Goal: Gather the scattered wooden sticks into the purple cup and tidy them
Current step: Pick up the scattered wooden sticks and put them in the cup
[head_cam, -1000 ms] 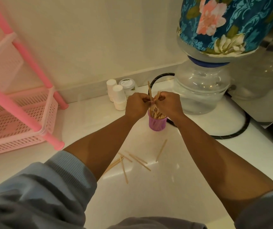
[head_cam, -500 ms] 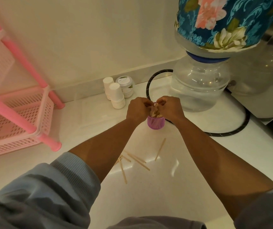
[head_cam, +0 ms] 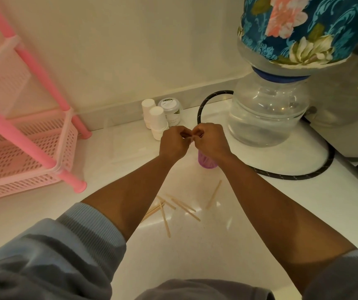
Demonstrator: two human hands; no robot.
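Note:
The purple cup [head_cam: 206, 162] stands on the white counter, its mouth covered by both hands. My left hand [head_cam: 174, 144] and my right hand [head_cam: 210, 141] meet fingertip to fingertip right above it, fingers curled and pinched on the wooden sticks in the cup; the hands hide nearly all of that bundle. Several loose sticks [head_cam: 185, 207] lie scattered on the counter between my forearms, nearer to me than the cup. One stick [head_cam: 213, 194] lies apart to the right, another [head_cam: 165, 221] points toward me.
A pink plastic rack [head_cam: 28, 152] fills the left side. White paper cups [head_cam: 157, 122] and a lidded jar [head_cam: 170, 111] stand by the wall behind my hands. A clear water bottle [head_cam: 266, 118] under a floral cover [head_cam: 303, 29] sits right, ringed by a black hose [head_cam: 292, 175].
Both hands have sunk onto the cup's mouth, pressing the sticks that stood up between them down out of sight. The loose sticks on the counter have not moved.

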